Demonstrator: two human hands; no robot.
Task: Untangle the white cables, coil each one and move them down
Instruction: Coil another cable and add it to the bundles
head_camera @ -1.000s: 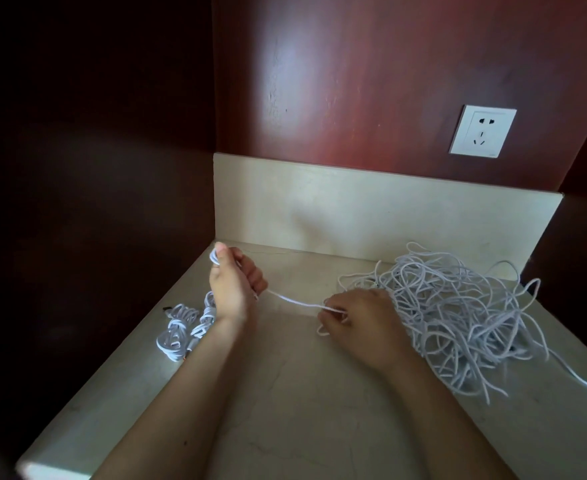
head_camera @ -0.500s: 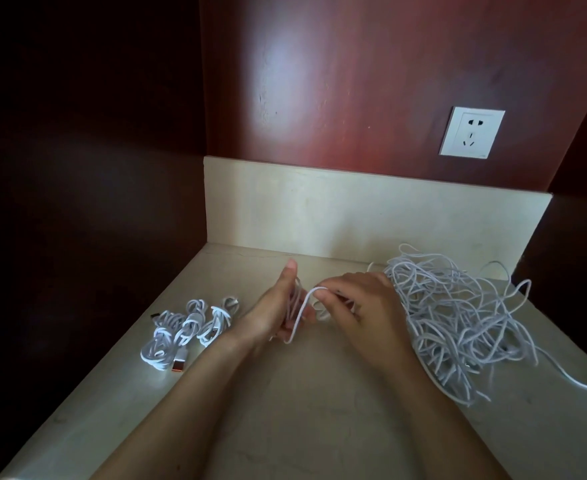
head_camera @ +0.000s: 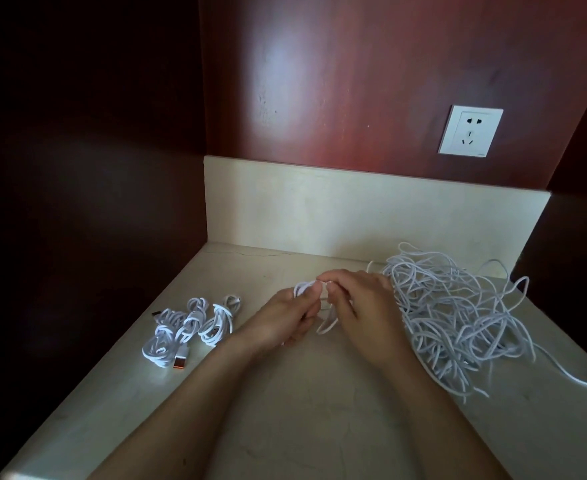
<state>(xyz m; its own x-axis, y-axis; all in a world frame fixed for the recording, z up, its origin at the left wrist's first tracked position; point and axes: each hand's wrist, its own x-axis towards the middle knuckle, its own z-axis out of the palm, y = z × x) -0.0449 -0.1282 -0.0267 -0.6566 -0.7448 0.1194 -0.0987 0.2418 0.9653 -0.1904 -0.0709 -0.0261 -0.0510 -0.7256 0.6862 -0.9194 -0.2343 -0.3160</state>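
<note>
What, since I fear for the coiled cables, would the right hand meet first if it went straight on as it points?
Likely the cable loops held in the left hand, just ahead of the right hand.

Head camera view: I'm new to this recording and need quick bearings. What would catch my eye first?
A big tangled heap of white cables sprawls over the right of the pale counter. At centre, the left hand and right hand together grip one white cable in small loops. Left of them lie a few finished coils, and a white wall socket sits on the red-brown panel above.
</note>
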